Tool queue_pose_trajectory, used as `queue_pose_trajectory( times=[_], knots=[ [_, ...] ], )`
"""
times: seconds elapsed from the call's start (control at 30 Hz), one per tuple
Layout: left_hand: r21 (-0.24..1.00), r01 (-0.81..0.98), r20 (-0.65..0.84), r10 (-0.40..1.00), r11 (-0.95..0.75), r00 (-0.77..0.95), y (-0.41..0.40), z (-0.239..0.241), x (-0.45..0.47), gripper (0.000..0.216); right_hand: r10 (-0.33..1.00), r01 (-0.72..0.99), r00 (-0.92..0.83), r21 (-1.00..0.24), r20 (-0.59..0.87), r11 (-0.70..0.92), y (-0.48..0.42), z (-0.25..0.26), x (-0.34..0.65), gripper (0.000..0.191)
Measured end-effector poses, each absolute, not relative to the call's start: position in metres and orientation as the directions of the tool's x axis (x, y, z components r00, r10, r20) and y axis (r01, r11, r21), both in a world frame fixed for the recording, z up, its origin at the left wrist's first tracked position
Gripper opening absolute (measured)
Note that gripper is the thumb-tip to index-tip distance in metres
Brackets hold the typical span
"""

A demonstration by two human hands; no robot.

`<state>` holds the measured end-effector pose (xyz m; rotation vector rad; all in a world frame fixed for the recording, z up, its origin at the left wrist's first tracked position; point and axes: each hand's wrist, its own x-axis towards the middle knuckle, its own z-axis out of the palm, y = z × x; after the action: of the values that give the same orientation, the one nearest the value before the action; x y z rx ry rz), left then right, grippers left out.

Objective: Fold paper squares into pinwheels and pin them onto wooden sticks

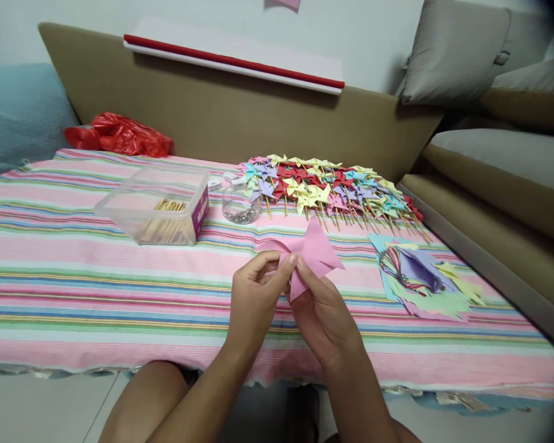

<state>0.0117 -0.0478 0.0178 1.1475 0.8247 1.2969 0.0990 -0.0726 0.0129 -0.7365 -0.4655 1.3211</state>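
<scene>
A piece of pink paper (321, 249), cut with slits from its corners, is held up over the front middle of the striped cloth. My left hand (263, 286) pinches its left part, where one flap curls over. My right hand (321, 307) grips the lower right part, thumb on top and fingers underneath. Both thumbs meet near the paper's centre. Whether a small pin is between the fingertips, I cannot tell. Just beyond the hands stands a round clear tub (241, 206) with small silvery pieces in its bottom.
A clear plastic box (129, 178) holding wooden sticks (166, 224) stands left. Finished paper pinwheels (309, 194) on sticks lie in rows at the back right. Cut paper sheets (436, 301) lie right, with colourful strips on top. A red plastic bag (124, 135) sits back left.
</scene>
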Motion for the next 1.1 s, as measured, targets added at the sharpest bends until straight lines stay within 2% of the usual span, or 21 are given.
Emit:
queue_pose_trajectory(
  times=[0.1, 0.33, 0.43, 0.53, 0.63, 0.7, 0.77, 0.8, 0.9, 0.93, 0.97, 1.1],
  knots=[
    [0.959, -0.277, 0.101, 0.984, -0.057, 0.147, -0.047, 0.018, 0.011, 0.019, 0.971, -0.684, 0.219, -0.725, -0.099, 0.080, -0.073, 0.013, 0.099, 0.009],
    [0.902, -0.428, 0.028, 0.985, 0.049, 0.172, -0.043, 0.012, 0.013, 0.033, 0.975, -0.661, 0.203, -0.748, -0.093, 0.066, -0.072, 0.012, 0.098, 0.017],
    [0.836, -0.535, -0.029, 0.985, 0.117, 0.171, -0.040, 0.011, 0.011, 0.026, 0.965, -0.641, 0.247, -0.762, -0.093, 0.090, -0.073, 0.013, 0.098, 0.032],
    [0.750, -0.640, -0.096, 0.985, 0.167, 0.144, -0.034, 0.012, 0.007, 0.021, 0.917, -0.572, 0.389, -0.803, -0.088, 0.166, -0.076, 0.013, 0.101, 0.054],
    [0.700, -0.695, -0.120, 0.986, 0.165, 0.114, -0.029, 0.013, 0.003, 0.021, 0.905, -0.341, 0.417, -0.909, 0.084, 0.241, -0.079, 0.012, 0.104, 0.074],
    [0.685, -0.712, -0.126, 0.988, 0.155, 0.093, -0.028, 0.014, 0.001, 0.020, 0.928, -0.174, 0.317, -0.950, 0.197, 0.261, -0.081, 0.012, 0.105, 0.061],
    [0.686, -0.712, -0.126, 0.988, 0.150, 0.088, -0.028, 0.014, 0.000, 0.020, 0.941, -0.058, 0.238, -0.964, 0.240, 0.260, -0.082, 0.011, 0.105, 0.040],
    [0.690, -0.709, -0.124, 0.989, 0.148, 0.086, -0.029, 0.014, 0.000, 0.020, 0.940, -0.025, 0.233, -0.964, 0.250, 0.263, -0.082, 0.010, 0.104, 0.037],
    [0.708, -0.693, -0.119, 0.990, 0.137, 0.073, -0.030, 0.014, 0.000, 0.022, 0.898, 0.016, 0.308, -0.945, 0.314, 0.325, -0.082, 0.007, 0.104, 0.059],
    [0.715, -0.686, -0.116, 0.991, 0.133, 0.071, -0.030, 0.014, 0.000, 0.022, 0.882, 0.041, 0.320, -0.935, 0.347, 0.353, -0.081, 0.006, 0.104, 0.062],
    [0.722, -0.679, -0.112, 0.991, 0.130, 0.070, -0.030, 0.015, 0.000, 0.022, 0.872, 0.088, 0.306, -0.924, 0.382, 0.373, -0.081, 0.006, 0.105, 0.058],
    [0.756, -0.645, -0.089, 0.994, 0.112, 0.068, -0.032, 0.016, 0.000, 0.023, 0.891, 0.271, 0.215, -0.901, 0.400, 0.339, -0.083, 0.010, 0.109, 0.005]
  ],
)
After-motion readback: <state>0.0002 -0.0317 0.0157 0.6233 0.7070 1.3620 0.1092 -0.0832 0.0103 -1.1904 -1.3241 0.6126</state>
